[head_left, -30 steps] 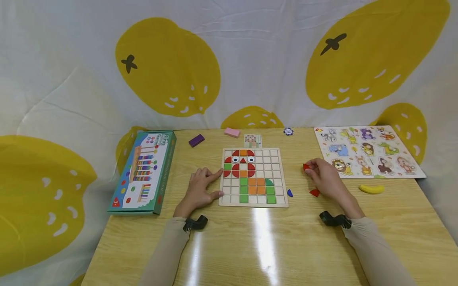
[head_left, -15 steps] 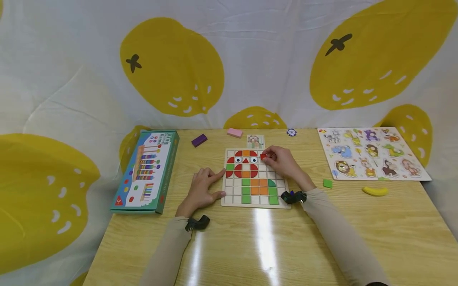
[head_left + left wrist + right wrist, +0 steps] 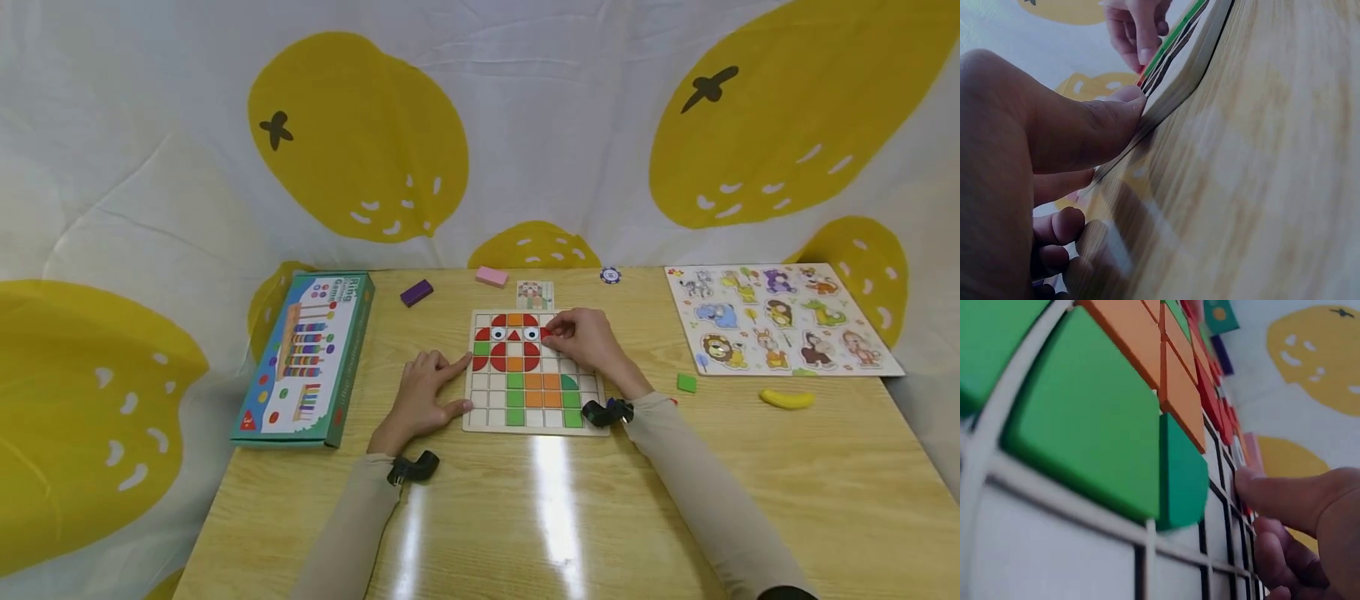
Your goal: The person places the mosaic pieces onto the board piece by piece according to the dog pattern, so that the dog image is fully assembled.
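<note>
A wooden grid board (image 3: 486, 400) bears red, orange, green and eyed pieces that form an animal-like figure. My left hand (image 3: 422, 400) rests at its left edge, thumb and index finger touching the rim; in the left wrist view the thumb (image 3: 1097, 125) presses on the board's corner. My right hand (image 3: 592, 340) reaches over the upper right of the board and pinches a small red piece (image 3: 546, 332), beside the right eye tile (image 3: 531, 333). Fingers hide most of that piece, so its shape cannot be told. In the right wrist view, a rounded dark green piece (image 3: 1184, 475) adjoins a green square (image 3: 1088, 425).
A picture card (image 3: 535, 294) lies behind the board, near pink (image 3: 492, 277) and purple (image 3: 417, 292) blocks and a poker chip (image 3: 611, 275). A game box (image 3: 303, 358) stands left. On the right are an animal puzzle (image 3: 780, 321), a loose green square (image 3: 686, 382) and a toy banana (image 3: 787, 399).
My right hand has carried the red piece leftward from the table onto the board's upper right, uncovering the loose green square. The left hand stays at the board's edge.
</note>
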### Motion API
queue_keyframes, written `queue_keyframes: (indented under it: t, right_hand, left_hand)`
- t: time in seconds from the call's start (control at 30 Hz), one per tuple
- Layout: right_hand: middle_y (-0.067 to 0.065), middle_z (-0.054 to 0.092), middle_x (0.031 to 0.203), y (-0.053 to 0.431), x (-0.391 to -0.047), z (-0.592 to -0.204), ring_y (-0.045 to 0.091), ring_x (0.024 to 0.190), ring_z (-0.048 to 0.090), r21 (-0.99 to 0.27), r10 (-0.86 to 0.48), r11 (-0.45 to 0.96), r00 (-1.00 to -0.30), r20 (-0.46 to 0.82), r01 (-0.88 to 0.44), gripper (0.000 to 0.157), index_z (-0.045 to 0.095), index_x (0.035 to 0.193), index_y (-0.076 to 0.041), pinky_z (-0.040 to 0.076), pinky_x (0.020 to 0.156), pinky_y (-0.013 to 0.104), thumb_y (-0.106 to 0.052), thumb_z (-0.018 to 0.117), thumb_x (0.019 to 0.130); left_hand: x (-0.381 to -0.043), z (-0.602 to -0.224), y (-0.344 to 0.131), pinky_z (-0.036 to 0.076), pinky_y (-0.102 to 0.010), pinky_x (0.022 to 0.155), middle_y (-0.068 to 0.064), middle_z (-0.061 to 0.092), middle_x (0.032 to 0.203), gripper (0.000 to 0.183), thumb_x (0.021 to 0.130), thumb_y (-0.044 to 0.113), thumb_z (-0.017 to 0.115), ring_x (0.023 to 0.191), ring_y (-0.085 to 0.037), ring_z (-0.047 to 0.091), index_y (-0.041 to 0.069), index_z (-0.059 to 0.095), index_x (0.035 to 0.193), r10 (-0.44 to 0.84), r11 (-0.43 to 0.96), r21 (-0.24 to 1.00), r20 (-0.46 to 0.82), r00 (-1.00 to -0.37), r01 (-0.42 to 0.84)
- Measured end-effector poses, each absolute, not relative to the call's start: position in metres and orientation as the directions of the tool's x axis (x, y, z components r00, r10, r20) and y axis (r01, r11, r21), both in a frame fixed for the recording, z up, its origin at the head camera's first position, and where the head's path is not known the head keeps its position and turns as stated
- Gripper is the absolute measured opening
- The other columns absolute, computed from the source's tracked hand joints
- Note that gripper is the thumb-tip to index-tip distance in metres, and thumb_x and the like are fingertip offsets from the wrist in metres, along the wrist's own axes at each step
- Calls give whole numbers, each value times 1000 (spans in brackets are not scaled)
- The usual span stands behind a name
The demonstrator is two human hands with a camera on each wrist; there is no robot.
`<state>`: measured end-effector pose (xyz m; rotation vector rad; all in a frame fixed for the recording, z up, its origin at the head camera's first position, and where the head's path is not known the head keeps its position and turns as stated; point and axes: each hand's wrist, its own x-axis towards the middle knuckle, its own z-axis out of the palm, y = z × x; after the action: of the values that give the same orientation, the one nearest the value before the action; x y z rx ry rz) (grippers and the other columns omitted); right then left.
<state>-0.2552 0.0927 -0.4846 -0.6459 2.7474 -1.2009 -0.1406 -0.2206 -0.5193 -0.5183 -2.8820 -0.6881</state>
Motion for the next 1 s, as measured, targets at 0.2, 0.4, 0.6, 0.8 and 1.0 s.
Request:
queue_keyframes:
  t: [0.2, 0.4, 0.6, 0.8, 1.0]
  right_hand:
    - [4, 69, 87, 147, -245, -471, 18, 75, 61, -673, -383, 650, -917, 111, -353, 27, 74, 107, -6, 48, 67, 31, -24, 76, 87]
    - [6, 70, 90, 229, -223, -452, 17, 77, 61, -514, -457, 759, -889, 14, -399, 29, 73, 113, -4, 46, 68, 36, -13, 76, 86]
    - [0, 64, 79, 257, -206, -457, 11, 67, 51, -431, -462, 814, -884, -71, -390, 31, 75, 112, -4, 41, 62, 32, -13, 79, 82]
    - [-2, 66, 78, 252, -199, -466, 10, 66, 55, -481, -455, 787, -890, -29, -386, 15, 73, 95, -7, 44, 62, 30, -15, 79, 83]
    - [0, 63, 78, 240, -198, -465, 11, 66, 54, -538, -397, 770, -918, 16, -343, 11, 67, 93, -9, 38, 68, 33, -16, 74, 88]
  left_hand:
    - [-141, -519, -218, 25, -37, 78, 0, 47, 98, 77, 79, 54, 73, 85, -17, 36, 29, 48, 148, 301, 838, 416, 189, -935, 354]
    - [-140, -516, -221, 26, -37, 79, -1, 47, 98, 77, 79, 52, 74, 86, -18, 37, 28, 48, 147, 287, 845, 412, 186, -940, 340]
    - [-136, -513, -225, 25, -37, 80, 0, 44, 98, 77, 79, 52, 73, 88, -18, 35, 30, 46, 148, 255, 861, 421, 133, -958, 287]
    - [-136, -514, -224, 25, -37, 81, -1, 44, 99, 77, 80, 52, 73, 88, -19, 35, 30, 46, 148, 259, 857, 426, 130, -957, 290]
    - [-138, -514, -221, 24, -37, 80, 0, 45, 98, 77, 80, 54, 72, 88, -19, 36, 31, 46, 148, 277, 846, 429, 151, -949, 316]
